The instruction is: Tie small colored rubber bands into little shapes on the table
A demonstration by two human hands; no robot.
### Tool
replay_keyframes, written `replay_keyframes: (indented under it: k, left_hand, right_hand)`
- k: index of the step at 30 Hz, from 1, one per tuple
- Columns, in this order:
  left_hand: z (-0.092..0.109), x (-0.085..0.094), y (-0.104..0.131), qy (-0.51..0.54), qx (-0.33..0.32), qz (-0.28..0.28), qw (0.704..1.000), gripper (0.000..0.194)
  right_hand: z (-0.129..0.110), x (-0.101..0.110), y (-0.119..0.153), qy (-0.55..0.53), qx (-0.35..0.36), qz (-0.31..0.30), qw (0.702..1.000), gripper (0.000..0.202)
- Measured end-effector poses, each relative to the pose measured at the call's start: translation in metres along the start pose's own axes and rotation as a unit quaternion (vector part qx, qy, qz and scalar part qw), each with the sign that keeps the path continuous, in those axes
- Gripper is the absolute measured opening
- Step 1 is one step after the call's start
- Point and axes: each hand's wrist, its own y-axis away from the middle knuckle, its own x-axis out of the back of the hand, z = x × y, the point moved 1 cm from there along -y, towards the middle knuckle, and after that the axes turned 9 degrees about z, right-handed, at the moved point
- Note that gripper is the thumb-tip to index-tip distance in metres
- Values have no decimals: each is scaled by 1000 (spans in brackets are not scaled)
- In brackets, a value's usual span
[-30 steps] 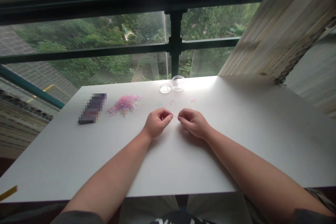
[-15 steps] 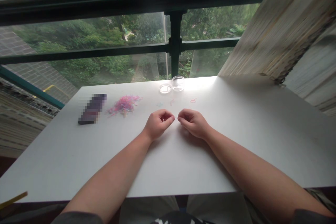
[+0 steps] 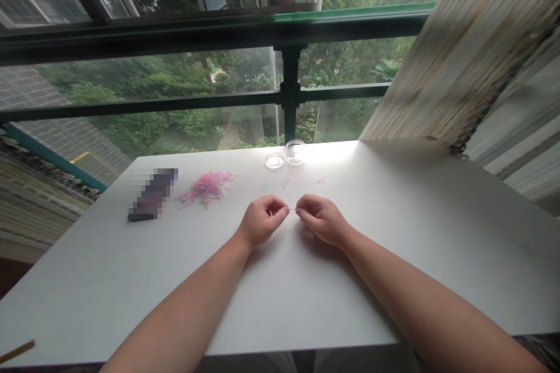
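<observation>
A: What are the hands doing?

B: They are both pinched nearly closed. The left hand (image 3: 263,220) has one end of a thin pink band (image 3: 292,209), and the right hand (image 3: 320,218) has the other end. The band is in the small gap between them, and the bit I can see looks straight.

A: Is there a jar?

B: Yes, a clear jar (image 3: 296,155). It stands past the hands, straight ahead of the gap, near the far edge of the white surface (image 3: 271,303). I can see through its sides, but I can't make out anything in it.

A: And next to it?

B: A clear round lid (image 3: 274,167) lies flat, just to the left of the jar. It is off the jar. Light shines on both of them.

A: Where are the other little bits?

B: A messy pile (image 3: 209,187), mostly pink with some purple, sits right on the surface, ahead and to the left of the left hand. A pale green bit (image 3: 265,187) and some pink bits (image 3: 286,183) lie just past the left hand. More pink pieces (image 3: 321,180) lie just past the right hand.

A: What is left of the pile?

B: A dark thing (image 3: 153,195), too blurry to name.
</observation>
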Motion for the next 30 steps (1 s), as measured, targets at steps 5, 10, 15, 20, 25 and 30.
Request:
replay_keyframes:
  k: [5,10,15,20,25,30]
  left_hand:
    - [0,0,0,-12,-3,-3,1000,18]
    - [5,1,-1,-56,-29,-5,998,15]
    - [7,-1,-1,-95,-57,9,994,13]
    - [3,-1,-10,-136,-64,42,988,15]
    - [-1,-1,-41,-249,-72,77,963,16]
    - [-6,-11,-71,-355,-33,81,931,18]
  right_hand:
    - [0,0,0,-4,-6,8,1000,9]
    - [2,-1,-1,-14,-11,10,1000,9]
    - [6,-3,-4,-31,-14,21,999,9]
    - [9,-2,-7,-45,-14,49,998,10]
    - [15,0,-12,-59,-24,74,995,10]
    - [17,0,-14,-63,-11,77,995,10]
